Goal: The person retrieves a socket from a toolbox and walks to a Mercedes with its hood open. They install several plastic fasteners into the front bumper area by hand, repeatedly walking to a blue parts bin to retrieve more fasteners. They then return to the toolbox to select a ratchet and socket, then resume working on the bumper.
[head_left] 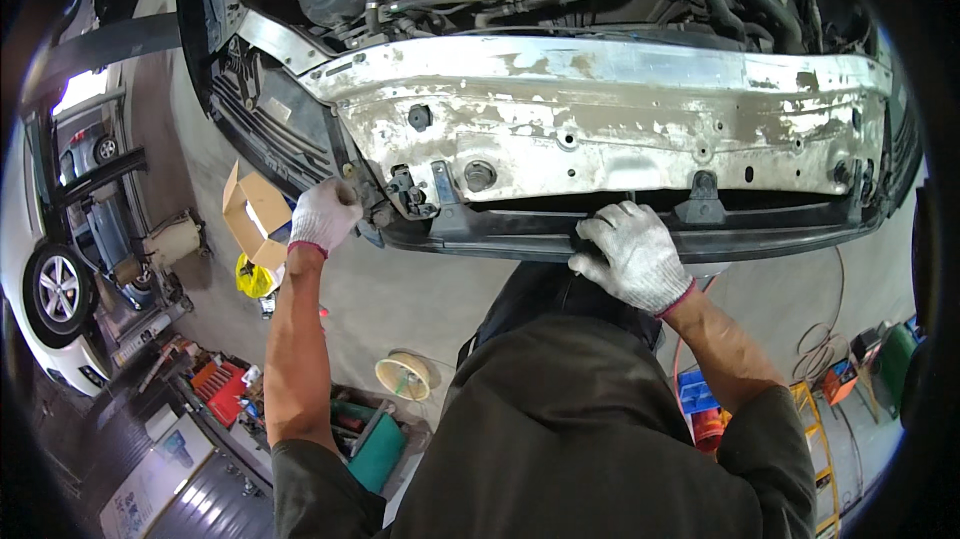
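Steadying the black trim (520, 231), the right hand (632, 254) curls closed over its edge; the left hand (324, 214) is closed round the bracket (400, 194) at the beam (620, 119) end.

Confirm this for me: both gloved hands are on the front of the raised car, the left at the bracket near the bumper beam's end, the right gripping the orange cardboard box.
Not quite. In the head view the right hand grips the black lower trim panel under the bumper beam, not the cardboard box, which lies on the floor below. The left hand is at the bracket as stated.
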The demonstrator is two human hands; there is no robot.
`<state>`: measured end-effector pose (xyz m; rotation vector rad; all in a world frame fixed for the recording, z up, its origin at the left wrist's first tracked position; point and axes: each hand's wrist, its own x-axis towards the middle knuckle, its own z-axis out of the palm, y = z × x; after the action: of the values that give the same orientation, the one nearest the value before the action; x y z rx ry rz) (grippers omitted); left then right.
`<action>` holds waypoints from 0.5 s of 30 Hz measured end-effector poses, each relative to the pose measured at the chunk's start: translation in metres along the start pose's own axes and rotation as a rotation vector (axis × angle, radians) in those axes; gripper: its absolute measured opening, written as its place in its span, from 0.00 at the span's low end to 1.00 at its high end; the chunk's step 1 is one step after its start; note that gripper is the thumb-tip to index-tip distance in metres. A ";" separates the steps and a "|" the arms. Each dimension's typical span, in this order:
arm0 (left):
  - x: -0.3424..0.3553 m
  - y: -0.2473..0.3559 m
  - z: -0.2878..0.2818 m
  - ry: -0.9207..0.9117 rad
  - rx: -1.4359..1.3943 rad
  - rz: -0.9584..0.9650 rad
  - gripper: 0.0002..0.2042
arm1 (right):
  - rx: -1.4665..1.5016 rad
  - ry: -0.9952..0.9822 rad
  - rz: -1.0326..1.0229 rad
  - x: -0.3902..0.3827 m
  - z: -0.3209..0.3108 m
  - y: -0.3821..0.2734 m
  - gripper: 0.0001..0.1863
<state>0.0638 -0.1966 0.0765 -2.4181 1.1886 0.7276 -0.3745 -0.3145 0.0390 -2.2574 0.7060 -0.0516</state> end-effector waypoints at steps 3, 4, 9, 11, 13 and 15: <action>-0.005 0.007 -0.002 0.016 -0.005 0.006 0.11 | 0.022 0.074 -0.025 -0.001 0.004 0.003 0.19; -0.004 0.003 -0.001 0.025 -0.036 0.018 0.11 | 0.025 0.110 -0.034 -0.001 0.004 0.003 0.17; -0.006 -0.018 0.008 0.075 -0.235 0.058 0.11 | 0.034 0.192 -0.026 0.000 0.006 0.001 0.14; -0.008 -0.029 0.009 0.081 -0.312 0.040 0.11 | 0.010 0.188 -0.023 0.002 0.007 0.001 0.12; -0.009 -0.042 0.017 0.084 -0.493 -0.011 0.11 | 0.001 0.197 -0.026 0.004 0.007 -0.001 0.12; -0.009 -0.057 0.028 0.084 -0.780 -0.091 0.11 | -0.005 0.201 -0.029 0.005 0.007 -0.003 0.11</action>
<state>0.0967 -0.1430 0.0636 -3.1180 0.9133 1.2495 -0.3667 -0.3106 0.0352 -2.2877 0.7793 -0.2949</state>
